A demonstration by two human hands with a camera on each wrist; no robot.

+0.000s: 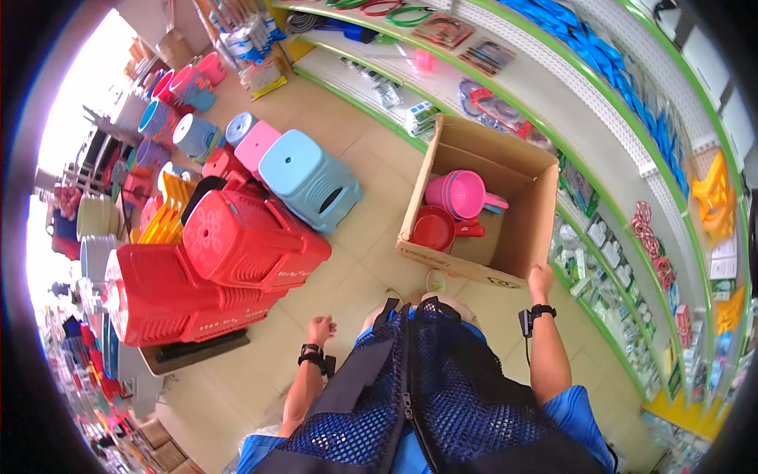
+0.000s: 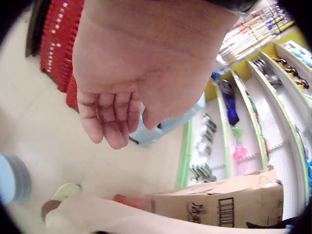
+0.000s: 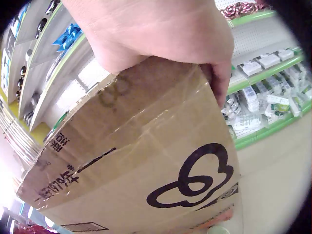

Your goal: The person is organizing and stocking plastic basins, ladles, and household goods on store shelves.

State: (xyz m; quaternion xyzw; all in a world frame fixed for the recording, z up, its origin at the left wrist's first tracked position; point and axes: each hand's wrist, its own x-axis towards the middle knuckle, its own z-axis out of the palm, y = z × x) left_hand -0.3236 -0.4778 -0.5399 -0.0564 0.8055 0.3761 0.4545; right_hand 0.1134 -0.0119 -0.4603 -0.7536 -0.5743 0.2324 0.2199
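Note:
An open cardboard box (image 1: 482, 268) stands in front of the person, beside the shelves. My right hand (image 1: 540, 283) grips its near right corner; in the right wrist view the fingers (image 3: 222, 85) curl over the cardboard edge. Inside the box lie pink dippers (image 1: 467, 194), nested together, and a red dipper (image 1: 433, 229) with its handle toward the right. My left hand (image 1: 320, 329) hangs over the floor left of the box, holding nothing, its fingers (image 2: 114, 131) loosely bent. The nearest thing to it is a stack of red stools (image 1: 245, 245).
Curved green-edged shelves (image 1: 584, 103) with packaged goods run along the right. Light blue stools (image 1: 308, 178) and a pink stool (image 1: 258, 146) stand left of the box. Farther back are stacked buckets (image 1: 192, 87). Tiled floor (image 1: 371, 229) lies between stools and box.

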